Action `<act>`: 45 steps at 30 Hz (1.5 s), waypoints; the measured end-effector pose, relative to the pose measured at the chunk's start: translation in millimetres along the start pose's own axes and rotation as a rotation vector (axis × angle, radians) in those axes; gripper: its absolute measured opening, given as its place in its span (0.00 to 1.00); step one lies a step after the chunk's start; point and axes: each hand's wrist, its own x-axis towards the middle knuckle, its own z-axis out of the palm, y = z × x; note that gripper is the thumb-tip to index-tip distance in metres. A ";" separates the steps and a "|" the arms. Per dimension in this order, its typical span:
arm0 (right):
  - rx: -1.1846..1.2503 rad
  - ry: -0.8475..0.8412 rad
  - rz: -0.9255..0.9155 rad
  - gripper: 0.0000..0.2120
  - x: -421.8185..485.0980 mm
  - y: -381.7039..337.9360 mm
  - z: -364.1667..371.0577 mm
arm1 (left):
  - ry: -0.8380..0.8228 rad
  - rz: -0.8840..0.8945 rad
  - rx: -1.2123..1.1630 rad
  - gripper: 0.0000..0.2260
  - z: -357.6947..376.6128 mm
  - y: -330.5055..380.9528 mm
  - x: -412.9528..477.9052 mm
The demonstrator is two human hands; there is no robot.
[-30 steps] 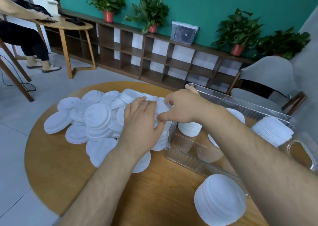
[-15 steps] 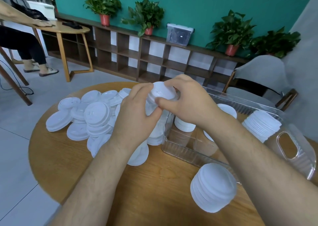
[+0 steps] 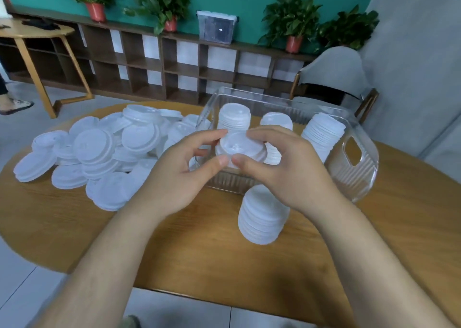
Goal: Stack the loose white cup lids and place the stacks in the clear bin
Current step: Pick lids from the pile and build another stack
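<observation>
The left hand (image 3: pixel 179 175) and the right hand (image 3: pixel 282 170) curl their fingers (image 3: pixel 262 131) and thumbs round a few round white plastic lids (image 3: pixel 239 148), pinching them from both sides. Just behind the fingers is the clear ribbed plastic bin (image 3: pixel 359 168), with three tall lid stacks (image 3: pixel 234 118) inside. Under the right hand, one more lid stack (image 3: pixel 262 218) sits on the round wooden table (image 3: pixel 199 253). Left of the left hand lies a big pile of loose lids (image 3: pixel 104 148).

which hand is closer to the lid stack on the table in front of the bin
Right. The right hand is directly over the stack; the left hand is off to its left.
</observation>
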 end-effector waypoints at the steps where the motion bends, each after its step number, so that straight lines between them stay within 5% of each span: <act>1: 0.018 0.001 0.008 0.28 -7.8 3.4 -1.5 | -0.028 -0.011 -0.003 0.21 3.9 1.4 -3.1; 18: 0.107 0.137 0.037 0.23 -85.6 58.2 6.2 | -0.176 0.040 0.029 0.21 58.2 -14.0 -28.3; 38: 0.012 -0.004 0.053 0.26 -93.5 62.9 5.8 | -0.239 0.067 0.149 0.20 57.0 -19.7 -30.0; 45: -0.128 -0.005 -0.038 0.21 -56.4 24.6 -0.3 | -0.016 0.135 0.157 0.15 46.3 -1.2 -19.5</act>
